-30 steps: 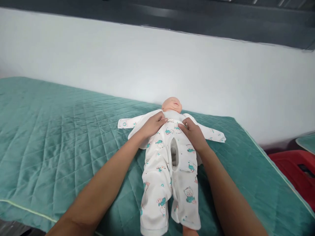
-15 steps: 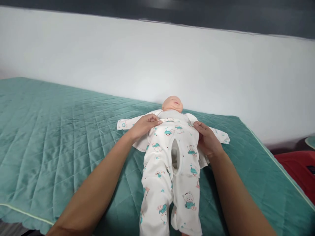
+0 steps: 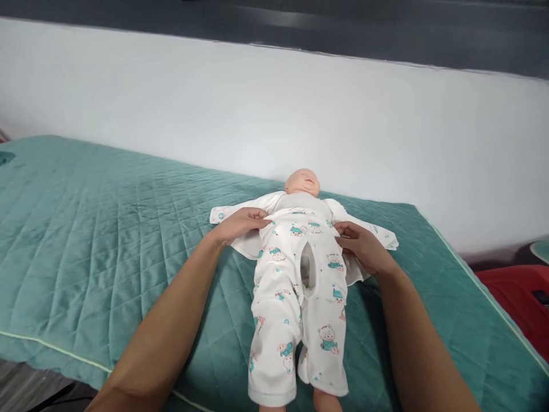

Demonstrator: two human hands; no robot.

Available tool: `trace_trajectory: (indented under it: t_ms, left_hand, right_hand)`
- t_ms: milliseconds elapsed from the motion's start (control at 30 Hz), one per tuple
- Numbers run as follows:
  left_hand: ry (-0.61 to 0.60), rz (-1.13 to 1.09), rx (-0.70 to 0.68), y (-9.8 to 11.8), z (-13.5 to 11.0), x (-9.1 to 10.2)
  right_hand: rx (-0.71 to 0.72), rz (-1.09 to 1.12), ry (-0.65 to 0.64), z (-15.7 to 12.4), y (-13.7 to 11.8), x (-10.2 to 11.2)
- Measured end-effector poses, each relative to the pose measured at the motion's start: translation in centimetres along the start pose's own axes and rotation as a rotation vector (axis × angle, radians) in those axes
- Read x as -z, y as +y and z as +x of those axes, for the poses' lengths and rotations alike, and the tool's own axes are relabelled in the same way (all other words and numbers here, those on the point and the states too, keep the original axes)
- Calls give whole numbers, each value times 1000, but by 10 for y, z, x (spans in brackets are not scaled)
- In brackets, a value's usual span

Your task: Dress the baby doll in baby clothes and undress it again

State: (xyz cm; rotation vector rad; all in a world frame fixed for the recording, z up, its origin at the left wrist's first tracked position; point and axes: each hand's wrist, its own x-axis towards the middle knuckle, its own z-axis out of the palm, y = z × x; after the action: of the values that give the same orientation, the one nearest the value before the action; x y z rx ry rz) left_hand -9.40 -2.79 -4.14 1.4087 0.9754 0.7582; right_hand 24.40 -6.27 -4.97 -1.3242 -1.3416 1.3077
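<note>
A baby doll lies on its back, head toward the wall and feet toward me. It wears printed white baby trousers with an open crotch, pulled up to the chest. Beneath them is a white baby jacket, its sleeves spread out sideways and its front flaps lying open at both sides. My left hand pinches the trousers' upper edge at the doll's side. On the opposite side, my right hand has its bent fingers closed on the trousers' side, just below the waist. Its fingertips are partly hidden by the cloth.
A green quilted cover spreads under the doll, its piped edge running along the front and right. A white wall stands behind it. At the right edge is a red plastic object, beside the bed.
Both hands have slid slightly down along the trousers' sides, the left one also outward. The view has shifted a little, so the doll's feet now show below the trouser legs.
</note>
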Motion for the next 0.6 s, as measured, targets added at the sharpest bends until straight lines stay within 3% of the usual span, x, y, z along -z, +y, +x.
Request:
trace_trajectory:
  t_ms: [167,300,467,600]
  left_hand:
    - [-19,95,-24,-3,-2,6]
    - [115,240,-70,-9,4,-6]
    - [447,572,-206,-19,15,-29]
    - [423,593,-204,-22,17,-34]
  right_hand:
    - [4,-319,120,2,2,-6]
    - [-16,-616,266,3,-3,-17]
    - [12,-628,282,4,-6,-24]
    - [51,-572,192,2,-8,-25]
